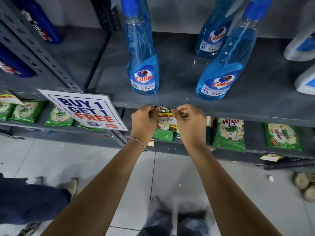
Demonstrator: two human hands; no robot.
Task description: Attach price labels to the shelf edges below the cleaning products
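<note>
A yellow and red price label (167, 118) with handwritten numbers hangs against the front edge of the grey shelf (238, 113). My left hand (144, 122) pinches the label's upper left corner and my right hand (190, 121) pinches its upper right corner, both pressed up to the shelf edge. Directly above on the shelf stands a blue Colin spray bottle (143, 65). Two more Colin bottles (223, 68) stand to the right, one behind the other. My hands hide the label's sides.
A "BUY 1 GET 1 FREE" sign (85, 111) hangs from the shelf edge at the left. Green Wheel detergent packets (230, 133) fill the lower shelf. White bottles (305, 79) stand at far right. Another person's leg and shoes (34, 201) are on the tiled floor at left.
</note>
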